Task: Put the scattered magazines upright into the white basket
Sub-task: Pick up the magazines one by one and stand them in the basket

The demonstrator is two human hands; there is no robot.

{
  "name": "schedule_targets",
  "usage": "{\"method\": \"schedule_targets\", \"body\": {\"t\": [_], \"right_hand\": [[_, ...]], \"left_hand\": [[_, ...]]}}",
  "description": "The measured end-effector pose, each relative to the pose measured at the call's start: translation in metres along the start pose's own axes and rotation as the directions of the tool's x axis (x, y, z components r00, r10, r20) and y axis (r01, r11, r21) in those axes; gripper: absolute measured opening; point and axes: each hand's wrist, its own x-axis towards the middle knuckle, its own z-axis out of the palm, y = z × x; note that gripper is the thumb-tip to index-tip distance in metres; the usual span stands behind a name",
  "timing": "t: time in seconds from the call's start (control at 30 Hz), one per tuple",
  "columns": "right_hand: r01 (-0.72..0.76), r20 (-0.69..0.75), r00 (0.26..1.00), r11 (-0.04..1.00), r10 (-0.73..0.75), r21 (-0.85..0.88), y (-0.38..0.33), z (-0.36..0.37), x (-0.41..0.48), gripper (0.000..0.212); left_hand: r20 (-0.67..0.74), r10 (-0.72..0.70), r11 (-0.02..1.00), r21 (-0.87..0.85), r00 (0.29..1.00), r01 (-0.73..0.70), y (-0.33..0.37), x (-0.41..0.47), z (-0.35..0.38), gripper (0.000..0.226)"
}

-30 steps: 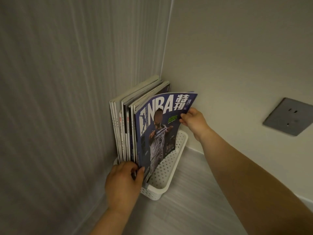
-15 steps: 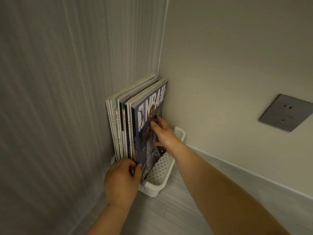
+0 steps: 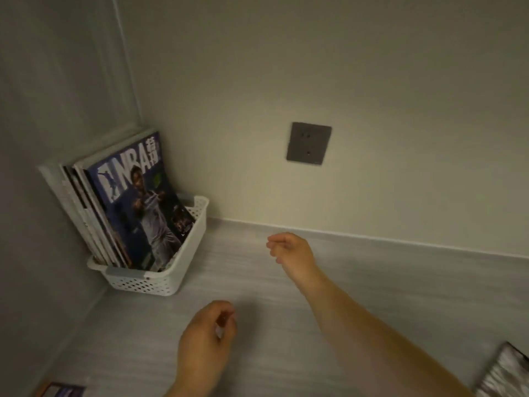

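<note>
A white perforated basket point(image 3: 160, 282) sits on the floor in the corner. Several magazines stand in it, leaning left against the wall; the front one is a blue NBA magazine point(image 3: 137, 202). My left hand point(image 3: 206, 339) hovers over the floor in front of the basket, fingers loosely curled, holding nothing. My right hand point(image 3: 292, 253) is to the right of the basket, fingers loosely apart and empty. Another magazine point(image 3: 503, 373) lies at the bottom right edge, and a corner of one more point(image 3: 61, 390) shows at the bottom left.
A grey wall socket point(image 3: 309, 143) is set in the beige wall right of the basket. The grey floor point(image 3: 372, 282) stretches between the basket and the magazine at the bottom right.
Both hands have let go of the NBA magazine and drawn back from the basket. The magazine now stands in the basket against the others. The view has swung right.
</note>
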Motion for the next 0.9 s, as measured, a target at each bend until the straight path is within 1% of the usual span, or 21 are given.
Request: {"method": "schedule_targets", "body": {"t": [0.03,0.13,0.27,0.37,0.4,0.43,0.5,0.57,0.6,0.67,0.73,0.83,0.9], "right_hand": [[-0.009,-0.061,0.998,1.000,0.008,-0.011,0.014,-0.024,-0.010,0.021],[-0.062,-0.233,0.971,0.997,0.048,-0.054,0.055,-0.100,-0.038,0.018],[-0.173,-0.385,0.916,0.977,0.112,-0.128,0.112,-0.212,-0.071,0.019],[-0.302,-0.459,0.872,0.925,0.169,-0.232,0.159,-0.295,-0.099,0.023],[-0.331,-0.466,0.867,0.903,0.176,-0.274,0.176,-0.321,-0.110,0.025],[-0.366,-0.468,0.862,0.877,0.195,-0.310,0.193,-0.344,-0.122,0.027],[-0.458,-0.457,0.849,0.802,0.266,-0.383,0.222,-0.383,-0.147,0.037],[-0.530,-0.436,0.830,0.734,0.347,-0.426,0.246,-0.410,-0.167,0.048],[-0.540,-0.429,0.827,0.725,0.363,-0.428,0.254,-0.419,-0.173,0.050],[-0.518,-0.416,0.842,0.728,0.343,-0.449,0.265,-0.426,-0.180,0.050],[-0.469,-0.379,0.874,0.731,0.305,-0.496,0.270,-0.428,-0.181,0.051],[-0.393,-0.299,0.918,0.713,0.262,-0.581,0.274,-0.426,-0.180,0.052],[-0.356,-0.275,0.934,0.683,0.230,-0.638,0.277,-0.426,-0.179,0.053]], "left_hand": [[0.075,0.009,1.000,0.008,0.997,-0.010,0.009,-0.011,0.014,0.034],[0.279,0.081,0.993,0.056,0.957,-0.101,0.041,-0.039,0.059,0.015],[0.396,0.110,0.990,0.040,0.911,-0.137,0.086,-0.072,0.123,0.014],[0.487,0.109,0.988,0.042,0.866,-0.148,0.116,-0.097,0.180,0.016],[0.529,0.093,0.988,0.058,0.843,-0.146,0.124,-0.107,0.200,0.016],[0.567,0.065,0.987,0.086,0.821,-0.137,0.132,-0.117,0.220,0.022],[0.626,0.009,0.980,0.151,0.780,-0.132,0.145,-0.137,0.257,0.040],[0.646,-0.024,0.963,0.221,0.763,-0.156,0.159,-0.154,0.287,0.050],[0.638,-0.041,0.952,0.260,0.769,-0.164,0.167,-0.161,0.298,0.053],[0.610,-0.087,0.925,0.343,0.788,-0.163,0.178,-0.169,0.312,0.061],[0.595,-0.143,0.891,0.425,0.791,-0.159,0.186,-0.170,0.320,0.071],[0.587,-0.268,0.846,0.523,0.764,-0.105,0.196,-0.162,0.324,0.081],[0.583,-0.354,0.803,0.590,0.731,-0.082,0.203,-0.154,0.326,0.082]]}}
